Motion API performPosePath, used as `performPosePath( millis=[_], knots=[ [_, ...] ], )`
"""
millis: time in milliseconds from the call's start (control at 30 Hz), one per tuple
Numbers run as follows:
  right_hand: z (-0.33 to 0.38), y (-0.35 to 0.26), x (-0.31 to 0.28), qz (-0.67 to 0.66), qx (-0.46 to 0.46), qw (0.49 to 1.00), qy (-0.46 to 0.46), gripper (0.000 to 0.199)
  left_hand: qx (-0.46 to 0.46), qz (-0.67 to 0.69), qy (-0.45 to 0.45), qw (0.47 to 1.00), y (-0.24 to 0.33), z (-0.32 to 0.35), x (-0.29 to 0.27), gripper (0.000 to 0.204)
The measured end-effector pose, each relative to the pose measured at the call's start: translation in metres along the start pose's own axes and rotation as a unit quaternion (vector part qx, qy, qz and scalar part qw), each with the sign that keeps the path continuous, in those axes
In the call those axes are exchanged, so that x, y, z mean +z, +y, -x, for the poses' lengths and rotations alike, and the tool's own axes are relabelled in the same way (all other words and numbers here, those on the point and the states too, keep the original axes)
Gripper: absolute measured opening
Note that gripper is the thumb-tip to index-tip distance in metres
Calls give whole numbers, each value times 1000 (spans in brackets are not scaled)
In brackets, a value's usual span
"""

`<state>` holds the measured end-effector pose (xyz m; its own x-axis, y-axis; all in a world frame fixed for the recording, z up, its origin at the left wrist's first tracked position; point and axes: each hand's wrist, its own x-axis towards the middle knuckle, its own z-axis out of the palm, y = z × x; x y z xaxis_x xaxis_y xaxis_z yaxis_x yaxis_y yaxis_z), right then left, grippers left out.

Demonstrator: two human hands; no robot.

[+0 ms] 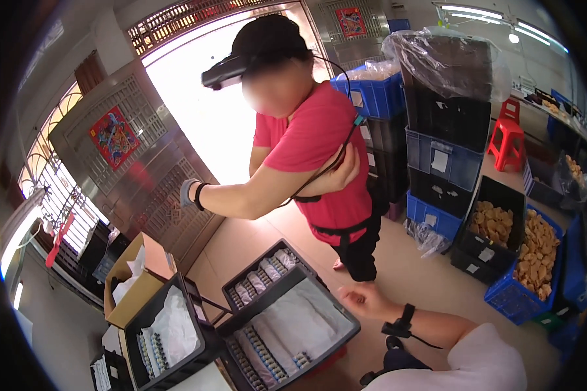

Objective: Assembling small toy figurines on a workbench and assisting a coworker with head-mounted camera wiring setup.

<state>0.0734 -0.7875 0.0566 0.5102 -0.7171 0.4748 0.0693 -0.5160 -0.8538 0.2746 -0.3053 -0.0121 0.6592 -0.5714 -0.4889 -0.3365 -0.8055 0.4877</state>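
My right hand [365, 300] comes in from the lower right, a black band round its wrist. Its fingers are loosely curled, and I see nothing in them. It hovers beside the right rim of a large dark tray [346, 313], apparently not touching it. White sheeting [300, 316] lines this tray, and rows of small dark-and-light cylindrical parts [264, 355] lie along its near left side. Behind it, a second dark tray [292, 251] holds more rows with white sheets between them. My left hand is out of view.
A co-worker in a red shirt [326, 130] stands ahead, one gloved hand [188, 193] stretched left. At left are a cardboard box [156, 254] and another lined tray [199, 326]. Stacked crates [440, 156], a blue crate [502, 296] of tan pieces and a red stool [506, 140] stand right.
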Motion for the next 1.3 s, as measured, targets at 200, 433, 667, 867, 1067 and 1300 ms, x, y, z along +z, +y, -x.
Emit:
performPosePath(
  millis=[200, 433, 667, 867, 1067, 1300],
  knots=[
    [-66, -5, -145, 42, -44, 968, 243, 22, 299, 44, 7, 953, 260, -96, -25, 19],
    [-151, -78, -200, 121, -112, 963, 214, 27, 661, -52, 101, 742, 504, -114, -59, 20],
    [-215, -97, -221, 204, -175, 954, 136, 35, 723, 29, 170, 669, 582, -107, -73, 19],
    [-265, -93, -229, 227, -203, 952, 29, 45, 730, 10, 268, 629, 639, -123, -81, 21],
    [-304, -79, -225, 191, -311, 930, -41, 44, 685, -63, 406, 602, 709, -148, -71, 19],
    [-316, -58, -216, 148, -378, 914, -4, 35, 612, -144, 506, 591, 734, -164, -57, 25]
  ],
)
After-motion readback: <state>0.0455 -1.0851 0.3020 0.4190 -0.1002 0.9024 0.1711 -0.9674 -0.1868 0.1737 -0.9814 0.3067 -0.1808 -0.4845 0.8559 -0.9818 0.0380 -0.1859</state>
